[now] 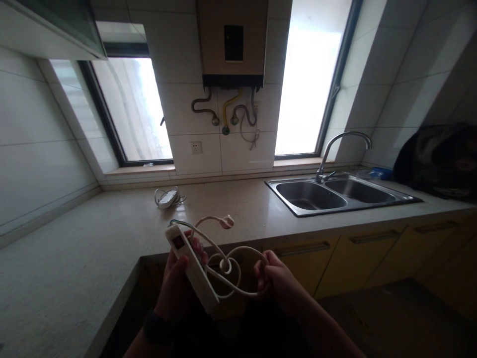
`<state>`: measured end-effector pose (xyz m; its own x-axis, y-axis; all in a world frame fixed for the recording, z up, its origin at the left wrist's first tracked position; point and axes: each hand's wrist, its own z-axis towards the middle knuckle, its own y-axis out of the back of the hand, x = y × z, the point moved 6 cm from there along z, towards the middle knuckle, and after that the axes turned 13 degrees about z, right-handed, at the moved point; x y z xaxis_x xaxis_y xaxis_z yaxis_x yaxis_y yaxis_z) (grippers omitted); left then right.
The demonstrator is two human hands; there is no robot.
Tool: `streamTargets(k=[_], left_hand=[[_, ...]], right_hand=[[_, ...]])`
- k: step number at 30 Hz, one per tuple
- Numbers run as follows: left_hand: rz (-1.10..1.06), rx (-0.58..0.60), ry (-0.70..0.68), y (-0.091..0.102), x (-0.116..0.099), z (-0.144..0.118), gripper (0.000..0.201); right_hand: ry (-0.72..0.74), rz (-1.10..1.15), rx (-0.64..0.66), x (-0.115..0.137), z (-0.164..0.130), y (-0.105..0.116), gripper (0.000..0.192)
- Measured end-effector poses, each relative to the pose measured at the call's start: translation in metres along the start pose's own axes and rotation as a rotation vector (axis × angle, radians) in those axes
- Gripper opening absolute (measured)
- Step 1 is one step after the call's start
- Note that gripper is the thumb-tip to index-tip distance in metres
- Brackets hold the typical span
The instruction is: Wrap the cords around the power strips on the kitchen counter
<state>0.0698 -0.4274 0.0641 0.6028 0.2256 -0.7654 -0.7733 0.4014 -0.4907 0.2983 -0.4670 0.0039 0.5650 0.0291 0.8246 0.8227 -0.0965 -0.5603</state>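
Note:
A white power strip [193, 268] with a dark switch near its upper end is tilted in front of me. Around its upper half my left hand [182, 263] is closed, thumb on the face and fingers along the far side. The strip's white cord [248, 293] runs in loose loops to the right, with a knot-like crossing in the middle. My right hand [270, 273] is closed on the looped cord. The cord's plug [226, 222] sticks out above the strip, over the counter edge.
Another white corded device [169, 198] lies on the pale counter [82, 243], its cord coiled about it. To the right are a double sink [298, 211] and a curved faucet [345, 135]. A wall socket [196, 147] sits below the water heater [233, 44]. A dark bag-like object [436, 161] stands far right.

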Motion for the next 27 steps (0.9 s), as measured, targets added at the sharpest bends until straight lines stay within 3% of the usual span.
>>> streamTargets(k=[7, 10, 13, 15, 17, 19, 23, 27], left_hand=[[0.102, 0.244, 0.021, -0.015, -0.006, -0.010, 0.054], [0.164, 0.279, 0.066, -0.018, -0.002, -0.016, 0.062], [0.216, 0.280, 0.099, -0.020, 0.003, -0.018, 0.060], [0.209, 0.239, 0.126, -0.018, 0.008, -0.018, 0.060], [0.184, 0.187, 0.149, -0.017, 0.012, -0.017, 0.061], [0.164, 0.157, 0.163, -0.015, 0.016, -0.017, 0.061], [0.109, 0.204, 0.201, -0.019, 0.020, -0.019, 0.062], [0.047, 0.256, 0.199, -0.027, 0.015, -0.016, 0.060]], right_hand=[[0.041, -0.414, 0.287, -0.004, -0.007, -0.019, 0.050], [0.252, -0.771, 0.309, 0.015, -0.021, -0.033, 0.053], [0.505, -1.132, 0.368, 0.031, -0.038, -0.051, 0.070], [0.557, -1.241, 0.412, 0.033, -0.044, -0.060, 0.079], [0.560, -1.265, 0.442, 0.032, -0.047, -0.067, 0.076], [0.545, -1.243, 0.442, 0.028, -0.046, -0.072, 0.059], [0.560, -1.102, 0.451, 0.017, -0.043, -0.078, 0.028], [0.638, -0.999, 0.424, 0.014, -0.035, -0.075, 0.028]])
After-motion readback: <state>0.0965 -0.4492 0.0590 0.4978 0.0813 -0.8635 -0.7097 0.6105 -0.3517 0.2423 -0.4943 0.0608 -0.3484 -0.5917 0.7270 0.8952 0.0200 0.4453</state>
